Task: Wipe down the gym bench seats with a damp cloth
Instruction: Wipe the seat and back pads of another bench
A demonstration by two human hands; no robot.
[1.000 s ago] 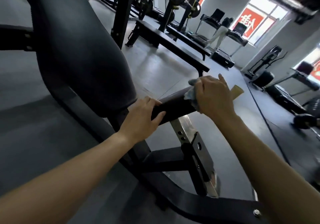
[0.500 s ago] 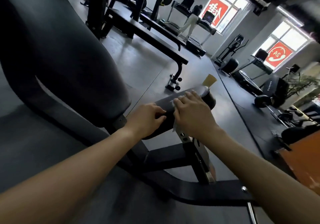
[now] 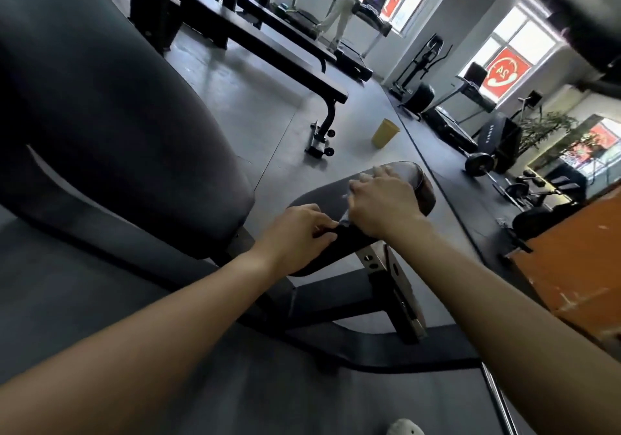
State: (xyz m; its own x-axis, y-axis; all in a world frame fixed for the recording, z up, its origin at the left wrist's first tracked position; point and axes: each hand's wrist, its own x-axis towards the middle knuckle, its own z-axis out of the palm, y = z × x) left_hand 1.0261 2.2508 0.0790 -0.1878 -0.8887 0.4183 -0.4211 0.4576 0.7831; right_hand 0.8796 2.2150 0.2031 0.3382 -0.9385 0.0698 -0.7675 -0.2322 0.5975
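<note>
While my left hand (image 3: 299,233) grips the seat pad (image 3: 319,196) at its near edge, my right hand (image 3: 383,204) lies flat atop it, cloth (image 3: 344,221) mostly hidden beneath; best to press evenly, overlapping strokes toward its far end

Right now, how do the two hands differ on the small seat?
The left hand curls round the near edge of the seat, gripping it; the right hand lies flatter on top, pressing a cloth that barely shows. The right hand sits farther along the seat than the left. Both touch the same seat.
</note>
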